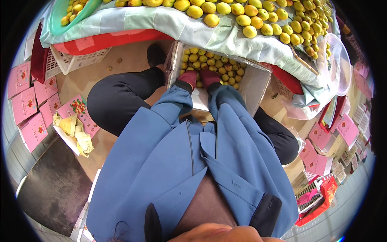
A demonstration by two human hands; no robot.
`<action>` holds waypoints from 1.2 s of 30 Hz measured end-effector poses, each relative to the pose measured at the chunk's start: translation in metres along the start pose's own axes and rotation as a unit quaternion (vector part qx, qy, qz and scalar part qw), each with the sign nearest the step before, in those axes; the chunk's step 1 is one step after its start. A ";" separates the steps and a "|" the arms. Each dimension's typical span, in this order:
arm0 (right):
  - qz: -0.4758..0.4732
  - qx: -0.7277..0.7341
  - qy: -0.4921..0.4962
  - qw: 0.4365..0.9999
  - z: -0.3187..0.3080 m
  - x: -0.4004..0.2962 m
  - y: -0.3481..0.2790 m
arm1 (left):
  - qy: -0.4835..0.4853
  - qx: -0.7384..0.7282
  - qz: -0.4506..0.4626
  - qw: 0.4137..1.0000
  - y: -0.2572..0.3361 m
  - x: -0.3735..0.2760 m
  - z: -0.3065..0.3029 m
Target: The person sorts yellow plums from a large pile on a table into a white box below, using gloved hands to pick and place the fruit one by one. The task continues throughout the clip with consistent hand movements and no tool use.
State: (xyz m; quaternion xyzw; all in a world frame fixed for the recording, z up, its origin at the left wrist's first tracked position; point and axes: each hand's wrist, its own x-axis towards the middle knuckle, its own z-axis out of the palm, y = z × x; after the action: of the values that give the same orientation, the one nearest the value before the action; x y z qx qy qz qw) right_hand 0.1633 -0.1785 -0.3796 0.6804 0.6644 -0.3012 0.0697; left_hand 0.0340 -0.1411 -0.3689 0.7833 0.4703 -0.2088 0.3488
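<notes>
In front of me, between my knees, stands an open cardboard box with yellow-green jujubes in it, some blushed reddish brown. Both of my hands reach down into it, in dark red gloves. My left hand touches the fruit near the box's left side. Close beside it, my right hand rests against the jujubes nearer the middle. The fingertips of both hands are too small and dark to make out. A pale strip of the box's inner wall shows below my wrists.
Many loose jujubes cover a cloth-draped table beyond the box. A green basin stands at its left, a clear plastic tub at its right. Pink printed cartons and a white crate flank me.
</notes>
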 end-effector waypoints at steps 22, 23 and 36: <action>-0.036 0.127 0.049 0.990 -0.016 -0.023 0.024 | 0.055 -0.032 0.014 0.998 0.008 -0.014 -0.020; -0.012 0.152 0.038 0.988 -0.016 -0.022 0.020 | 0.058 -0.022 0.023 0.998 0.009 -0.014 -0.022; 0.152 0.160 -0.039 0.974 -0.060 -0.052 0.095 | 0.071 -0.065 0.001 0.995 0.007 -0.001 -0.028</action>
State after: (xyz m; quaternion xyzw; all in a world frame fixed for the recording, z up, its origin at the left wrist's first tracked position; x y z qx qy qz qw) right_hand 0.2751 -0.2041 -0.3338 0.7637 0.4928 -0.4158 0.0305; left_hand 0.0400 -0.1236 -0.3471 0.7723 0.5056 -0.1212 0.3650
